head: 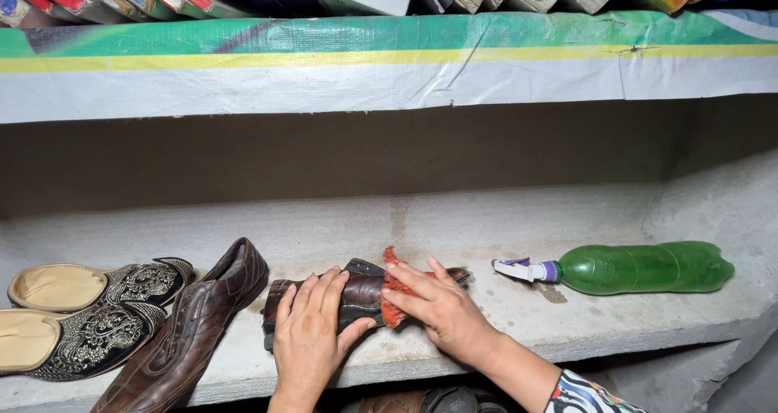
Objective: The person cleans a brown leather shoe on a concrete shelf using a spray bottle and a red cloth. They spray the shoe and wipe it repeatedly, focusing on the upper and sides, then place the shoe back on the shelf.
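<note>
A dark brown leather shoe lies on its side on a grey concrete ledge. My left hand lies flat over its heel end and holds it down. My right hand presses a red-orange cloth against the middle of the shoe, fingers spread over it. The matching brown shoe lies just left of the held one, pointing at the front edge.
A green plastic spray bottle lies on its side at the right of the ledge. Two black embroidered slip-on shoes sit at the far left. Above runs a shelf edge covered in green, yellow and white sheeting, with stacked boxes on top.
</note>
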